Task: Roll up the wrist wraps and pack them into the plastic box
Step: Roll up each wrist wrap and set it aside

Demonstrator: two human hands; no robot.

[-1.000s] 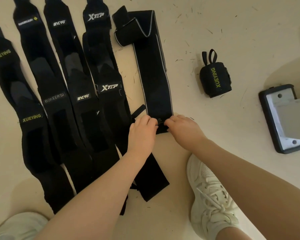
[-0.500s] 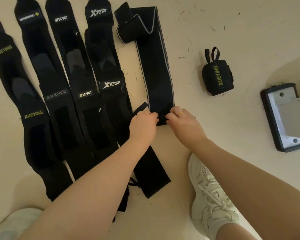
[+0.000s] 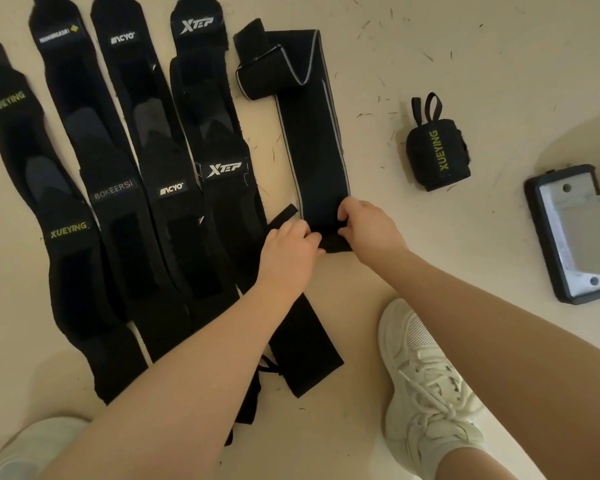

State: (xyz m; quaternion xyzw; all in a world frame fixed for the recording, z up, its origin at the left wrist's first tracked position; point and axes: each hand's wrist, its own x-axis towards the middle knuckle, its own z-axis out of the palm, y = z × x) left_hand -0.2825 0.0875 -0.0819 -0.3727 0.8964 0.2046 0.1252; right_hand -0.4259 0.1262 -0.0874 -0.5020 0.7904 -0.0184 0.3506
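Pinching the near end of the grey-edged wrap point(image 3: 314, 143) from both sides, the left hand point(image 3: 288, 249) and right hand point(image 3: 369, 225) curl their fingers round a small started roll, while the strip's far end lies folded over toward the floor's point(image 3: 465, 46) far edge. Four more flat wraps point(image 3: 125, 188) lie side by side just left, nearly touching it. To the right, bare floor separates it from the rolled wrap point(image 3: 437, 154) and a framed metal plate point(image 3: 575, 233) at the right edge.

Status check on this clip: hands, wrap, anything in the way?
Left hand and right hand pinch near end of grey-edged wrap, roll just begun. One rolled wrap done. Nothing in the way.
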